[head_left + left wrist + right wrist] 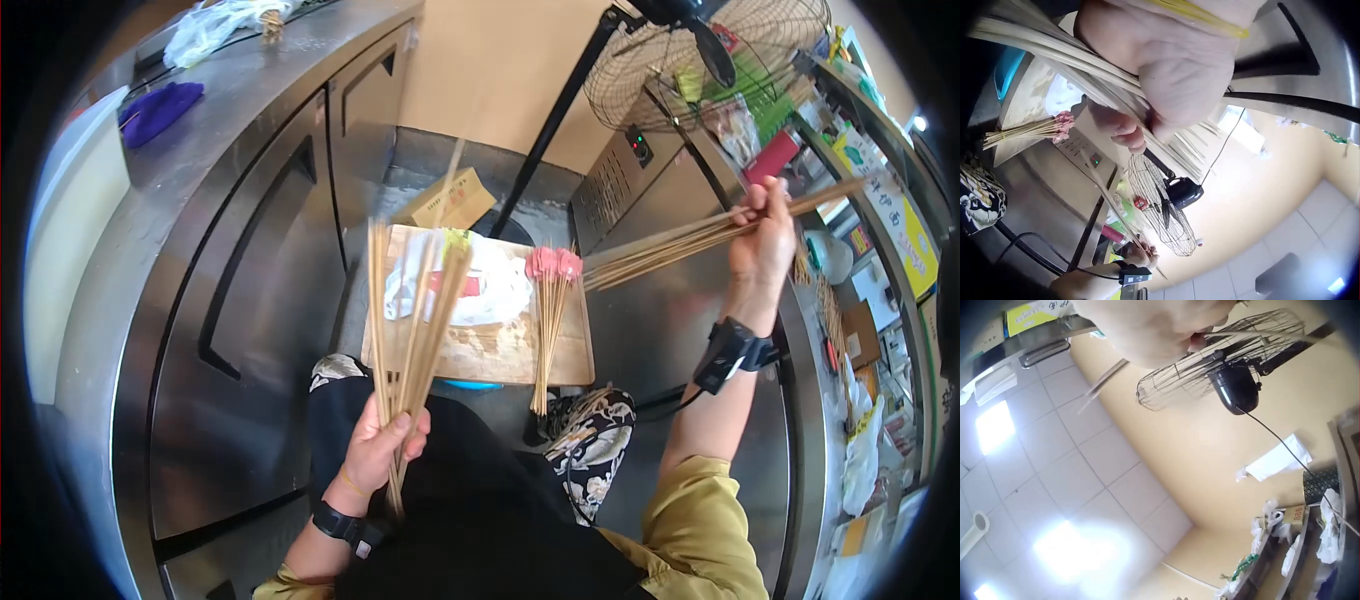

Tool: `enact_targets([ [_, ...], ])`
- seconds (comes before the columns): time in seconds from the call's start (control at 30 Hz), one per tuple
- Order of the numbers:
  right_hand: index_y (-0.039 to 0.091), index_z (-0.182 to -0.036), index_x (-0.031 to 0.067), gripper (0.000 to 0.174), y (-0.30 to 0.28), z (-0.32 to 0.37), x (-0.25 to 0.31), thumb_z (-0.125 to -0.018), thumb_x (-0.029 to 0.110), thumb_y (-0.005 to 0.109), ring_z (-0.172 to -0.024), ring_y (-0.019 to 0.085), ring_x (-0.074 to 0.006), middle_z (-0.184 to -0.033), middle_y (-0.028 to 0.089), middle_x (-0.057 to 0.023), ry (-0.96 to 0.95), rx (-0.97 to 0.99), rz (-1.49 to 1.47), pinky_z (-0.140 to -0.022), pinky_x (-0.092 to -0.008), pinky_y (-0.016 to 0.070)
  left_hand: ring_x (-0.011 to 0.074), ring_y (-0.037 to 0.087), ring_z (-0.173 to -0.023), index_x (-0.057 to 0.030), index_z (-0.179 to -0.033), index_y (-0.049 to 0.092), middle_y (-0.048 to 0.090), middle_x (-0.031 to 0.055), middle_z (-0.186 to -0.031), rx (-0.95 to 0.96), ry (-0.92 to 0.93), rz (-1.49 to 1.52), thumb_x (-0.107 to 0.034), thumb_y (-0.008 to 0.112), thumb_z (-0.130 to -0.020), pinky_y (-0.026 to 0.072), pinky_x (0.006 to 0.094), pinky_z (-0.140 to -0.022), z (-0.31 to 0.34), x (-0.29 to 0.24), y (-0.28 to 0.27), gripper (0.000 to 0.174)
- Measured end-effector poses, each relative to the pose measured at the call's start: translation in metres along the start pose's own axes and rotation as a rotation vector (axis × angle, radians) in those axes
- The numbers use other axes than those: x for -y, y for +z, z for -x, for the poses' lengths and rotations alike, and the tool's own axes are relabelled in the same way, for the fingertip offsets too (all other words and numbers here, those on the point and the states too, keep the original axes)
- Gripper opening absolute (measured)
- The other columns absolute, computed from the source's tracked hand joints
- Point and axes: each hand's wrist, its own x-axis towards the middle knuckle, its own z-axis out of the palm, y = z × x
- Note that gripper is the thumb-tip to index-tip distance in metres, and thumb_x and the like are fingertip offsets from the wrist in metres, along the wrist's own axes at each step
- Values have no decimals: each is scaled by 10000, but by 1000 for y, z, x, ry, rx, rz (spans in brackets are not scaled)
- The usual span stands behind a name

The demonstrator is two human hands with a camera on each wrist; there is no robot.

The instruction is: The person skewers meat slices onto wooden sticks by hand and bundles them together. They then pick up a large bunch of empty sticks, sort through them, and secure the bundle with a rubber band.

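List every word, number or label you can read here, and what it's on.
Nothing reads clearly enough to quote.
On the brown card packet behind the wooden board: print too blurred.
On the yellow sign at far right: characters too small.
On the yellow label, right wrist view: blurred.
On the small digit display, right wrist view: digits unreadable.
On the bamboo skewers: no print shows.

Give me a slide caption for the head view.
Left hand holds fanned skewers, right hand holds a second bundle, wooden board below.
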Motion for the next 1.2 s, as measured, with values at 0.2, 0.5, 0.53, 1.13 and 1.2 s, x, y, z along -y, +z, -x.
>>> enact_targets([
  [0.2,566,-859,71,201,22,58,-57,-953,232,492,-561,378,-57,-621,416,50,132,47,84,-559,-217,353,77,438,-561,-94,-1206,380,523,80,-835,11,35,28,-253,470,-956,362,196,-490,0,3,-7,310],
  [0.5,550,-829,48,244,6,154,-213,-940,262,514,-689,505,-104,-728,548,-2,341,289,348,-674,-255,430,70,433,-544,-84,-1135,391,509,70,-824,-5,34,1,-319,603,-881,361,191,-468,-4,7,-3,406],
  [0.53,548,-830,44,244,-3,167,-234,-942,258,510,-714,527,-114,-749,568,-13,443,319,376,-683,-259,434,69,431,-542,-82,-1132,389,507,68,-823,-16,24,-16,-299,604,-884,363,192,-469,-4,6,-2,394],
  [1.13,519,-959,114,128,-11,155,-142,-909,222,565,-513,398,-36,-655,469,37,820,560,-90,-429,-187,309,113,495,-671,-75,-1100,483,549,35,-850,-175,-86,-98,-222,496,-948,399,216,-572,-2,4,-9,212],
  [1.2,527,-898,110,116,-28,156,-116,-904,215,577,-498,381,-43,-658,466,30,870,552,-99,-429,-185,292,92,427,-589,-114,-1108,421,528,40,-820,-24,-39,-68,-235,432,-980,340,200,-510,-5,0,0,176],
])
